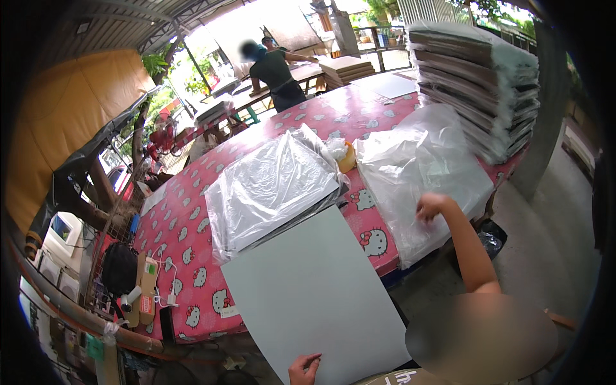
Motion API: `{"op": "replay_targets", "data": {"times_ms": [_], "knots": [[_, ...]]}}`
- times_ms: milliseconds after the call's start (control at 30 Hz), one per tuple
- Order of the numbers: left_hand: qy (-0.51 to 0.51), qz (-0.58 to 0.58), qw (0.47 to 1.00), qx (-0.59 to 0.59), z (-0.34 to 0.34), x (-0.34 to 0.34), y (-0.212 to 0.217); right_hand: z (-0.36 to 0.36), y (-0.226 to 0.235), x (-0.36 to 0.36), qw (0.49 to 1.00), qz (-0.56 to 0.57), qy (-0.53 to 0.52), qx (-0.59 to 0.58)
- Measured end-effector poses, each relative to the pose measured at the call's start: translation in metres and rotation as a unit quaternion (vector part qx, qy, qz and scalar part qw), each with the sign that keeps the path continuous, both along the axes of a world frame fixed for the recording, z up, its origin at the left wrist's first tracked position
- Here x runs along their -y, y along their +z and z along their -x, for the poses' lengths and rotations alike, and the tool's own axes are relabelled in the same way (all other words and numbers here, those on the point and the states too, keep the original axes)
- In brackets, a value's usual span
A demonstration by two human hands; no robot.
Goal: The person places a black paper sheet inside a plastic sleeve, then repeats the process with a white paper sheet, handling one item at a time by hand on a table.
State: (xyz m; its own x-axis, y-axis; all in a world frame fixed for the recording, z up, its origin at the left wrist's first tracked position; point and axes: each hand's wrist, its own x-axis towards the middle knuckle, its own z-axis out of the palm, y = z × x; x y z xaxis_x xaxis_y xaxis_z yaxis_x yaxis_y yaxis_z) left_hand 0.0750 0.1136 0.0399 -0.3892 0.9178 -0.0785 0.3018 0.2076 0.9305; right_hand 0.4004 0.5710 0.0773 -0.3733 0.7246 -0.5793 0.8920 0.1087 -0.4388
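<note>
A large pale grey-white board [314,289] leans over the table's near edge toward me. My left hand [304,369] is at its lower left edge, with thumb and finger showing on its face; the rest of the hand is hidden. To the right, my right hand [434,208] is over a stack under clear plastic sheeting [410,154]. Its fingers are curled down and slightly blurred, so whether they pinch the plastic is unclear. Just beyond the board lies another plastic-covered stack [276,186].
A pink patterned cloth covers the table [192,224]. A tall plastic-wrapped stack [468,90] stands at the far right. A yellow tape roll [348,158] sits between the two covered stacks. A cardboard box [146,289] is at left. Another person [276,74] works beyond the table.
</note>
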Motion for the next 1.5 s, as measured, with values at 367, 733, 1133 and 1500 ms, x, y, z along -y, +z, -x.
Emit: {"op": "replay_targets", "data": {"times_ms": [367,733,1133,1500], "knots": [[0.034,0.016,0.996,-0.077,-0.018,-0.017,0.019,0.072,0.025,-0.103,0.872,-0.466,-0.113,-0.102],[0.087,0.080,0.985,-0.125,-0.008,-0.007,0.046,0.121,0.024,-0.116,0.752,-0.613,-0.206,-0.132],[-0.125,0.001,0.960,0.249,-0.002,-0.143,0.048,0.161,0.000,0.313,0.820,-0.211,0.298,-0.441],[-0.025,-0.067,0.920,0.385,0.027,-0.023,0.002,0.123,0.066,0.255,0.836,-0.327,0.177,-0.403]]}}
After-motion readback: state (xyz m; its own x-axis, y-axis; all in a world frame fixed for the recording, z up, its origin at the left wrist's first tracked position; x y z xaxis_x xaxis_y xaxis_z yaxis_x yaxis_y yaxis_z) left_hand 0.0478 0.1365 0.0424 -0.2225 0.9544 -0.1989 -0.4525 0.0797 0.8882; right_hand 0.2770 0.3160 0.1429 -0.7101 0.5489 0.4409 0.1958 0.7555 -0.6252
